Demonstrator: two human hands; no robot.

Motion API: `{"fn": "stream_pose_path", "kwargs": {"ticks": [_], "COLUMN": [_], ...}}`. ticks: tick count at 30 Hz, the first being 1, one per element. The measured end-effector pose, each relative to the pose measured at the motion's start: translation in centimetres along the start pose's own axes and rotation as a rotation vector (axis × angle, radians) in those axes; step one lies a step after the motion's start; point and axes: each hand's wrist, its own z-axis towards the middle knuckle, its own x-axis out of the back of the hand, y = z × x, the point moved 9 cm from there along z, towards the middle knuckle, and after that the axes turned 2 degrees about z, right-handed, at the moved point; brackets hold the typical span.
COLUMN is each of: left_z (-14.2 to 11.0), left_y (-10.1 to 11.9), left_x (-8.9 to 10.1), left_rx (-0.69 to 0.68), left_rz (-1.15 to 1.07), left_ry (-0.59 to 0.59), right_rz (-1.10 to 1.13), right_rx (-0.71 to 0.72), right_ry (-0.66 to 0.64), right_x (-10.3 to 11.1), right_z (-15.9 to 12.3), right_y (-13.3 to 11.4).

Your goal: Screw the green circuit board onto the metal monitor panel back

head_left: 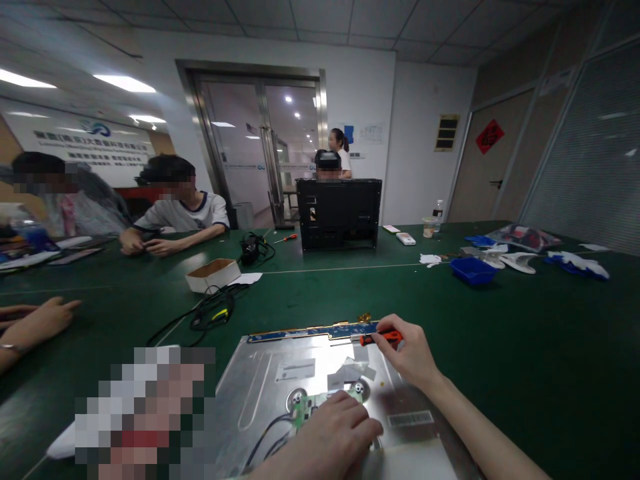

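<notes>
Silver flat metal panel [260, 380] lies on the near side of the dark green worktop [520, 373], its board-bearing face turned up, presumably so that its fittings stay within reach. A long, narrow blue circuit strip [300, 334] runs along the panel's far edge. At that edge's right end, the person's right hand [410, 353] pinches a screwdriver with an orange-and-black handle [385, 339] between thumb and fingers, a light grip that seems to favour fine control over force. The shaft lies low, aimed toward the far left corner of the panel; whether its tip touches metal cannot be told.

Nearer, the left hand [343, 427] rests palm down, fingers bent, over the right part of a small green circuit board [301, 412], probably to steady the work. What, if anything, its fingertips hold is hidden. Thin black cables [265, 435] run from the board toward the panel's near left corner.

Toward the worktop's right edge sits a shallow blue plastic tray [474, 272], well apart from the panel; near the far edge, a large black rectangular housing [340, 217] stands upright.
</notes>
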Motion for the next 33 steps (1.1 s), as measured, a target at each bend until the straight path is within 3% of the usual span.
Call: {"fn": "stream_pose_path", "kwargs": {"ticks": [13,19,25,33], "left_z": [-0.5,-0.5,-0.5,-0.4], "left_y": [-1.1,-0.9,-0.9,-0.7], "left_x": [0.5,0.6,0.8,0.9], "left_rx": [0.091,0.052,0.052,0.085], "left_rz": [-0.004,0.007,-0.011,-0.041], "left_ry": [0.054,0.071,0.030,-0.012], "right_rz": [0.071,0.121,0.314,0.759], "right_rx": [-0.066,-0.108,-0.265,-0.514], "right_ry": [0.074,0.060,0.073,0.404], "right_x": [2.0,2.0,2.1,4.2], "right_z": [0.4,0.5,0.2,-0.4], "right_y": [0.3,0.3,1.3,4.3]}}
